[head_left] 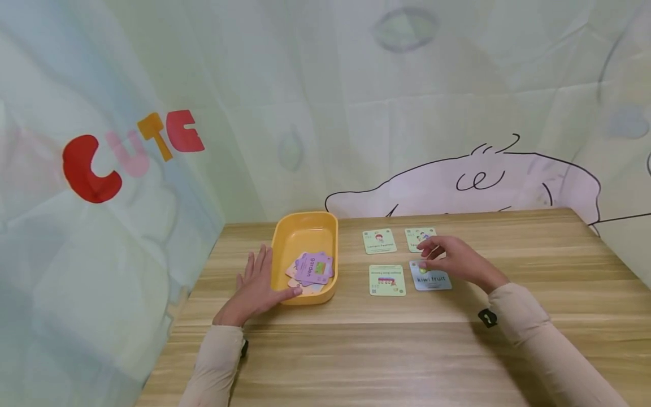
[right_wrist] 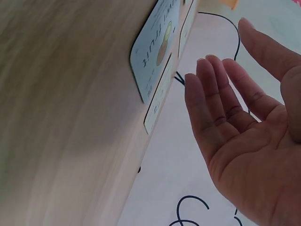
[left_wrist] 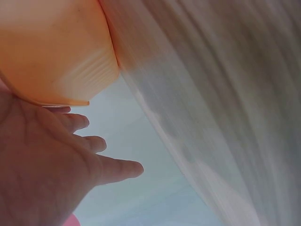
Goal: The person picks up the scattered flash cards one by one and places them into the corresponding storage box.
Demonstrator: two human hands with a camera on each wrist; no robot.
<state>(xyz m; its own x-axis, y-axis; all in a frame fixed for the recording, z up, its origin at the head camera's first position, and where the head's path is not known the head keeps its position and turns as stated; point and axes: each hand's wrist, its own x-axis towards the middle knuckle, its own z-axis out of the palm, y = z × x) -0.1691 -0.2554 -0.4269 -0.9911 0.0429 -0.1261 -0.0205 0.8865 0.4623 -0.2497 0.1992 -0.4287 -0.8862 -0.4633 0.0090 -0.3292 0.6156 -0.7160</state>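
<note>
My left hand [head_left: 256,291] rests against the left side of a yellow tray [head_left: 278,237], fingers spread and straight, thumb over the near rim. In the left wrist view the fingers [left_wrist: 120,170] extend beside the tray's wall [left_wrist: 56,52]. Inside the tray lie several cards, with a purple "garden" card [head_left: 313,268] on top. My right hand [head_left: 455,260] hovers above the blue "kiwi fruit" card [head_left: 432,281], fingers loosely bent and nothing between them. The right wrist view shows that card [right_wrist: 155,52] flat on the table, apart from the fingertips.
Three green cards lie near the kiwi card: one at the back left [head_left: 378,242], one at the back right [head_left: 414,233], partly behind the right hand, and one at the front left [head_left: 387,288]. The wooden table [head_left: 356,356] meets a printed curtain [head_left: 254,141] behind.
</note>
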